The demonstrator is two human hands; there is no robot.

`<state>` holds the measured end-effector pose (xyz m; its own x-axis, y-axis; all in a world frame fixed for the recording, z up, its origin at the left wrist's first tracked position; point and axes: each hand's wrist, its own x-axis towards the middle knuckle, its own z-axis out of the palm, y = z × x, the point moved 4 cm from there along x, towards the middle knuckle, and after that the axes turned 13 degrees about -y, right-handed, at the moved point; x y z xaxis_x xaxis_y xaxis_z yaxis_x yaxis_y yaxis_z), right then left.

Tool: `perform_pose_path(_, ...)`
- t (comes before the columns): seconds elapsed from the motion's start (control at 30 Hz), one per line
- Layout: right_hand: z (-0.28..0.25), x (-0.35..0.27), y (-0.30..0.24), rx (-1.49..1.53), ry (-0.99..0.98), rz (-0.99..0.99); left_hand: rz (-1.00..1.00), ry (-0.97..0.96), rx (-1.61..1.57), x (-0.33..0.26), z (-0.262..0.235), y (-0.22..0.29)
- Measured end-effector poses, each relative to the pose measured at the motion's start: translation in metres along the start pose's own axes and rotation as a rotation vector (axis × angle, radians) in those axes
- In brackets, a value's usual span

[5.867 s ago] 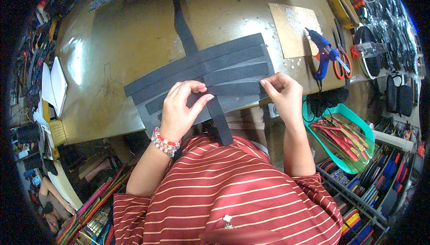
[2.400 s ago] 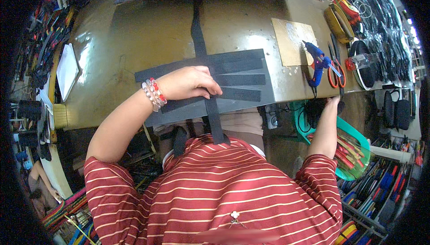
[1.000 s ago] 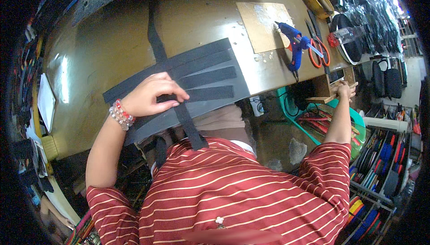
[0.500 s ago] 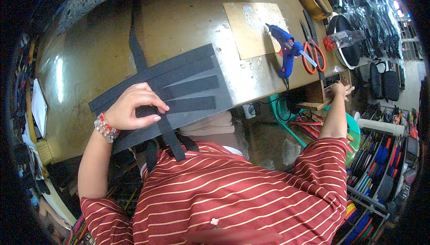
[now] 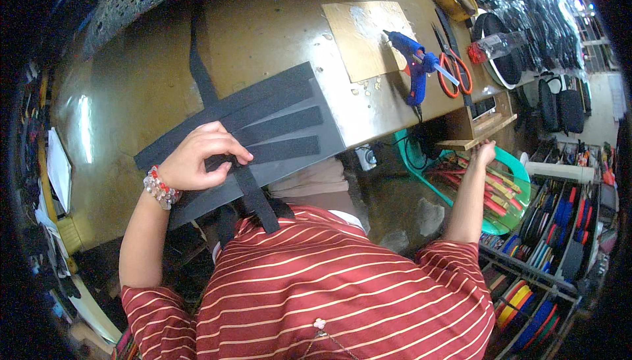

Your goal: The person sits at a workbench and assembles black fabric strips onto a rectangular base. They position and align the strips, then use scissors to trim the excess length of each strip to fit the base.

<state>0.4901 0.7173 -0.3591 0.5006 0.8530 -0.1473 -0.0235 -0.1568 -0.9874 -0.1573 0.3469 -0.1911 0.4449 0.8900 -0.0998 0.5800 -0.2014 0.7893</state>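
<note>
Pinning the black straps point(image 5: 263, 126) flat on the bench point(image 5: 131, 90) with my left hand point(image 5: 197, 159), fingers spread, I'm reaching my right hand point(image 5: 486, 153) to the shelf point(image 5: 477, 133); its grip I cannot tell. Several strips are laid; glue gun point(image 5: 413, 64) is sitting unused.

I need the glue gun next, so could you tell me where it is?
In the head view, the blue glue gun lies on the table's far right, between the cardboard sheet and the orange-handled scissors.
</note>
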Motion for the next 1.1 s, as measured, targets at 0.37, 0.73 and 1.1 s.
perform_pose_path(0.37,0.054,0.020,-0.094,-1.380,-0.055,-0.260,0.029,0.070,0.066,-0.002,0.006,0.001)
perform_pose_path(0.73,0.072,0.063,-0.087,-1.756,-0.129,-0.077,-0.039,0.088,0.046,-0.001,0.005,-0.001)
perform_pose_path(1.1,0.070,0.056,-0.089,-1.590,-0.047,-0.110,-0.026,0.086,0.071,0.000,0.005,0.000)
